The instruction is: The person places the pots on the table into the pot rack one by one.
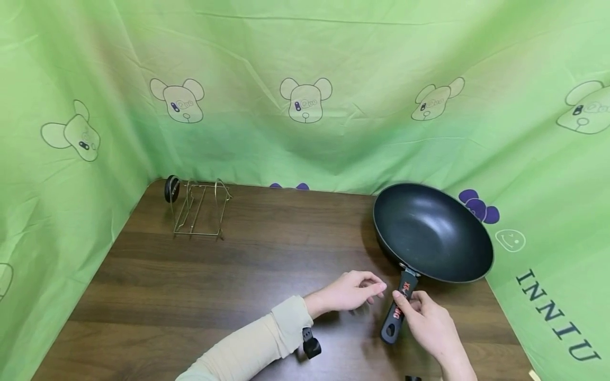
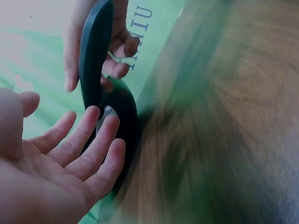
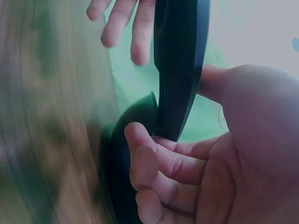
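Note:
A black wok [image 1: 431, 233] sits at the right side of the table, its handle [image 1: 392, 324] slanting toward the front edge. My right hand [image 1: 431, 324] holds this handle, thumb on top and the other fingers curled underneath. In the right wrist view, the dark handle [image 3: 180, 70] passes between thumb and fingers. Left of the handle is my left hand [image 1: 350, 291], its fingers loosely bent, apart from the wok and holding nothing. Its palm [image 2: 56, 182] shows in the left wrist view, with the handle beyond the fingertips.
A gold wire rack [image 1: 200, 211] stands at the back left of the brown wooden table [image 1: 200, 286], with a black disc [image 1: 172, 189] at its left side. Green printed cloth [image 1: 248, 132] hangs around the back and sides, close to the wok's right rim.

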### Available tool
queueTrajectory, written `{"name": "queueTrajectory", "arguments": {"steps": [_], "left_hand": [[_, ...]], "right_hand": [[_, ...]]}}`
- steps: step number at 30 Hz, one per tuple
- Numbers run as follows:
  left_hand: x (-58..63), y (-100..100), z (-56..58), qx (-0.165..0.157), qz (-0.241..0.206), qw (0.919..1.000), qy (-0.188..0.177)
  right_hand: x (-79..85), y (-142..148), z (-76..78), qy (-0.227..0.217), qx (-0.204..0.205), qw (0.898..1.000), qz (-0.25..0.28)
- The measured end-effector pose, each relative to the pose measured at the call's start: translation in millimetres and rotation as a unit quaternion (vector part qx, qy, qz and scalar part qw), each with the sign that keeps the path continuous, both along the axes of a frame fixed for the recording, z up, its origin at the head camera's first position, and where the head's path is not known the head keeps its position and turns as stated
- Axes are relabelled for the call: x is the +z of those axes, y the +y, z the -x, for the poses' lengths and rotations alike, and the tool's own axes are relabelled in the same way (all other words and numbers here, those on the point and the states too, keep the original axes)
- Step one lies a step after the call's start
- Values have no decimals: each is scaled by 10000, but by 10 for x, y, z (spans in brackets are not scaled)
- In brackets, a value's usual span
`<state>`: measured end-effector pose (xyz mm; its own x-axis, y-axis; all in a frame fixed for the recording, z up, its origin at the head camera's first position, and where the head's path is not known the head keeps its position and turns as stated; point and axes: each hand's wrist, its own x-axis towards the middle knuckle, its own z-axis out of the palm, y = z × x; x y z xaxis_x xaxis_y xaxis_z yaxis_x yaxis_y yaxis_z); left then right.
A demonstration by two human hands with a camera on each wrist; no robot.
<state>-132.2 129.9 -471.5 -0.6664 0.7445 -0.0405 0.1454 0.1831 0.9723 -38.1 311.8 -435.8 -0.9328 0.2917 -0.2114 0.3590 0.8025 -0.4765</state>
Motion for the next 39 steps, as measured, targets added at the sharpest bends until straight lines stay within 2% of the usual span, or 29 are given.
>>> {"name": "queueTrajectory", "arguments": {"steps": [3,7,11,13,17,20,23,28,32,34,36,39], "left_hand": [[14,35,-26,32,-103,9987,-492],[12,89,-58,173,-304,9914,-1259],[2,127,-83,388,-387,9844,-1670],[-4,134,-95,397,-529,9779,-1984],[-24,138,-118,190,-861,9639,-2512],[-36,150,-136,140,-943,9593,-2658],[-34,173,-145,230,-963,9565,-2743],[-8,198,-138,473,-935,9484,-2993],[-1,209,-154,641,-801,9445,-3120],[-14,216,-168,721,-727,9470,-3043],[-34,226,-177,798,-662,9516,-2894],[-64,234,-189,876,-580,9565,-2720]], "right_hand": [[-10,-47,36,74,58,9999,39],[-44,-104,65,219,127,9995,175],[-85,-136,90,402,145,9986,304],[-109,-137,109,512,163,9982,284],[-179,-114,178,705,80,9965,438],[-250,-91,240,775,-220,9918,995],[-324,-75,305,840,-668,9760,1895],[-414,-54,403,913,-1297,9300,3316],[-459,-20,458,852,-1561,8774,4455],[-482,-7,497,895,-1557,8441,5052],[-505,-2,541,1008,-1469,8059,5646],[-544,2,597,1219,-1247,7372,6528]]}}
